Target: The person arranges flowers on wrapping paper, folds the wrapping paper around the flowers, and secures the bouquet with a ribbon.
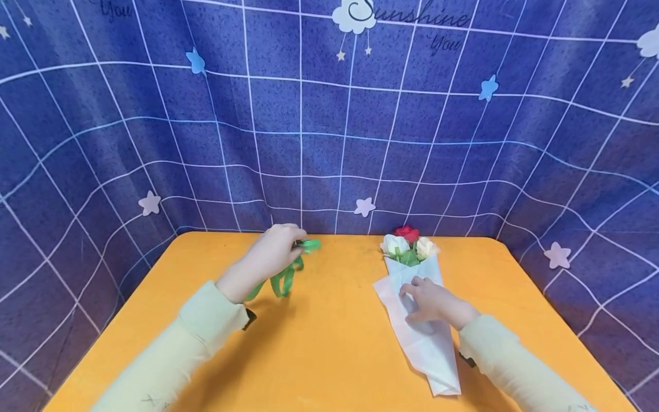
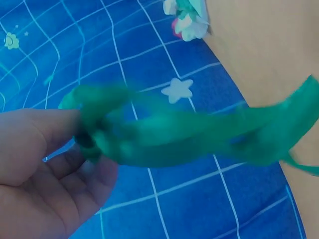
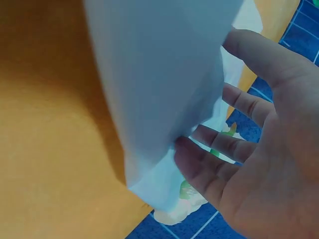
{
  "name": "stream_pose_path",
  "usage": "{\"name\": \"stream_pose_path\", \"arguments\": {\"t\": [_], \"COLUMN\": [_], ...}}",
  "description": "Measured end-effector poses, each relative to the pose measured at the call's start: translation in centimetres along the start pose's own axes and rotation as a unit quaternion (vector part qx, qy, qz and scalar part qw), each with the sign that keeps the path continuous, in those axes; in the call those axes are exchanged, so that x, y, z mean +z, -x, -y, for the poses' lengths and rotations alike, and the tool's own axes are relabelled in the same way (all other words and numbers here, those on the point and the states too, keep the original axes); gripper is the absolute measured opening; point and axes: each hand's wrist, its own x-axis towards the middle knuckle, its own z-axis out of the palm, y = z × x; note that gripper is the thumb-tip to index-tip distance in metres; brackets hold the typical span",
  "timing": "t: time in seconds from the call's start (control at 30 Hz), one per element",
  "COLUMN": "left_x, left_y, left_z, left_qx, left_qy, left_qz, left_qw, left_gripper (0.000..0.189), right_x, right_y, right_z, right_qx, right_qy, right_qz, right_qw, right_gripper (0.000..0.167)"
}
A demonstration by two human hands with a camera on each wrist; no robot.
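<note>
Pinched between the thumb and fingers of my left hand (image 1: 275,247) is a green ribbon (image 2: 169,142). Its loops dangle over the table's left half and look blurred in the left wrist view. To the right lies a bouquet wrapped in white paper (image 1: 429,355), its blooms toward the far edge. A red rose (image 1: 407,233), a white rose (image 1: 394,244) and a cream rose (image 1: 425,248) show at its top, with green leaves among them. Over the wrap is my right hand (image 1: 432,300), fingers spread and slightly bent, fingertips (image 3: 187,149) right at the paper.
The yellow-orange table (image 1: 329,343) carries the bouquet. Behind it and along both sides hangs a dark blue curtain (image 1: 319,149) with a white grid, stars and clouds.
</note>
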Motion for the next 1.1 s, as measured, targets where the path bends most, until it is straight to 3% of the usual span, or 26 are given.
{"name": "stream_pose_path", "arguments": {"t": [0.13,0.37,0.63,0.83,0.93,1.1], "left_x": [0.3,1.1,2.4,3.8,4.4,5.3], "left_y": [-0.8,-2.3,-3.5,-4.5,-4.7,-5.1], "left_z": [-0.7,-2.2,-4.3,-4.9,-5.2,-5.6], "left_qx": [0.000,0.005,0.005,0.005,0.001,0.002], "left_qy": [-0.004,0.026,0.080,0.130,0.146,0.152], "left_qz": [0.010,0.031,0.058,0.074,0.077,0.074], "left_qw": [0.9999,0.9992,0.9951,0.9888,0.9863,0.9856], "left_gripper": [0.005,0.004,0.007,0.008,0.008,0.009], "right_x": [-0.4,-0.9,-0.6,-0.7,-0.8,-1.0], "right_y": [-0.3,-1.4,-2.2,-3.0,-3.8,-5.3], "right_z": [0.1,0.3,0.0,-0.2,0.0,0.8], "right_qx": [-0.020,-0.035,-0.002,-0.044,-0.052,0.013], "right_qy": [-0.009,-0.003,-0.010,-0.027,-0.031,-0.035], "right_qz": [-0.005,-0.012,-0.015,-0.054,-0.059,-0.038], "right_qw": [0.9997,0.9993,0.9998,0.9972,0.9964,0.9986], "right_gripper": [0.042,0.016,0.017,0.007,0.023,0.031]}}
